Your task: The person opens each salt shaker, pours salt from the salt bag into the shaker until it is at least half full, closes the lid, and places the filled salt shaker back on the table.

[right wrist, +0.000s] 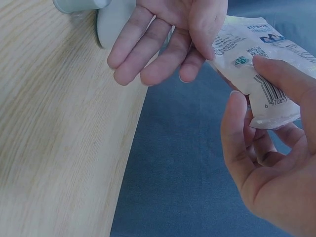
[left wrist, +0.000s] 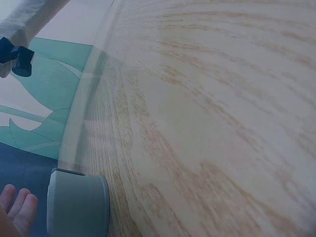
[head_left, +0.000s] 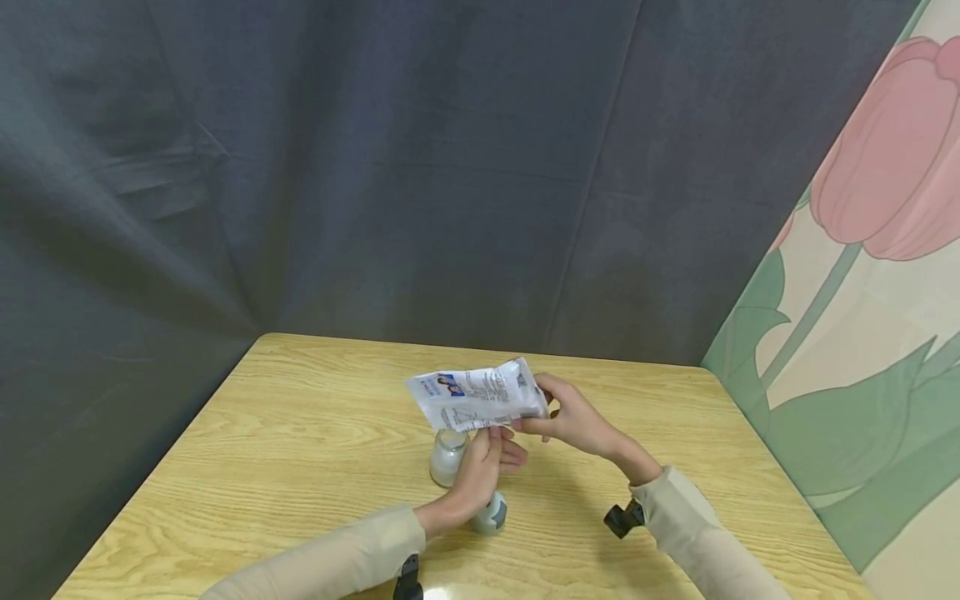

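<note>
My right hand (head_left: 576,421) pinches one end of a white printed plastic packet (head_left: 480,396), raised over the table. The right wrist view shows my thumb lying across the packet (right wrist: 276,84) near its barcode. Beneath the packet is my left hand (head_left: 480,471), palm turned up and fingers extended, with its thumb right at the packet's lower edge (right wrist: 173,34). Just left of that hand stands a glass jar (head_left: 447,460) with whitish contents, partly hidden by it. A small pale grey-green cylinder (head_left: 491,515) is close below the left wrist, also seen beside the fingers in the left wrist view (left wrist: 79,205).
All of this is over a light wood-grain table (head_left: 315,417). A dark cloth (head_left: 450,183) hangs behind the table's far edge. On the right stands a wall panel painted with tulips (head_left: 877,183). Dark wrist devices (head_left: 624,518) are worn near both sleeves.
</note>
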Available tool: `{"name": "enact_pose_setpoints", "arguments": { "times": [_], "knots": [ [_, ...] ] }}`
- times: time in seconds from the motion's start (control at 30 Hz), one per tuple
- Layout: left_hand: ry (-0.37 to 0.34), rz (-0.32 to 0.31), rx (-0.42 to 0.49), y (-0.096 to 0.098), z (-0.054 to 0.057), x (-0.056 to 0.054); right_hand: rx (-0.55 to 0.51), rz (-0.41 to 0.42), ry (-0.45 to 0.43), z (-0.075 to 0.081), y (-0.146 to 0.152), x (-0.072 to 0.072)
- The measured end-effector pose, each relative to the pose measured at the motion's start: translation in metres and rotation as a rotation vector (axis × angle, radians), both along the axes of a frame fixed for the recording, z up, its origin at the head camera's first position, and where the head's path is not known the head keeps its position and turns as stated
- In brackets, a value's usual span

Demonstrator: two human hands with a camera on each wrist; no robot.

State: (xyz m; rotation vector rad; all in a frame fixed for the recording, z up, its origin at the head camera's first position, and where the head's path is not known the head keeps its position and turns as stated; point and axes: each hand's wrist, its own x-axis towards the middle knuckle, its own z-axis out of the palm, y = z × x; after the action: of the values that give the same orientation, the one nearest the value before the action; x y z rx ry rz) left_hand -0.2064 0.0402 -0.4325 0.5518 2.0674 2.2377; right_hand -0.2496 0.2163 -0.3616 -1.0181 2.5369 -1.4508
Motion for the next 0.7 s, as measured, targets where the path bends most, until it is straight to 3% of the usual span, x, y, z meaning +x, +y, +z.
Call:
{"name": "enact_pose_setpoints", "arguments": {
  "times": [0.1,0.33,0.7],
  "knots": [
    [0.004,-0.002,0.006,0.0,0.004,0.002,0.001,-0.002,0.01,-0.005,0.002,-0.003],
    [0.004,0.011,-0.02,0.003,-0.02,-0.012,-0.017,0.016,0.008,-0.013,0.007,-0.01],
    [0.007,0.006,-0.009,0.004,-0.025,-0.014,-0.003,-0.003,0.006,-0.008,0.003,-0.006]
  ]
}}
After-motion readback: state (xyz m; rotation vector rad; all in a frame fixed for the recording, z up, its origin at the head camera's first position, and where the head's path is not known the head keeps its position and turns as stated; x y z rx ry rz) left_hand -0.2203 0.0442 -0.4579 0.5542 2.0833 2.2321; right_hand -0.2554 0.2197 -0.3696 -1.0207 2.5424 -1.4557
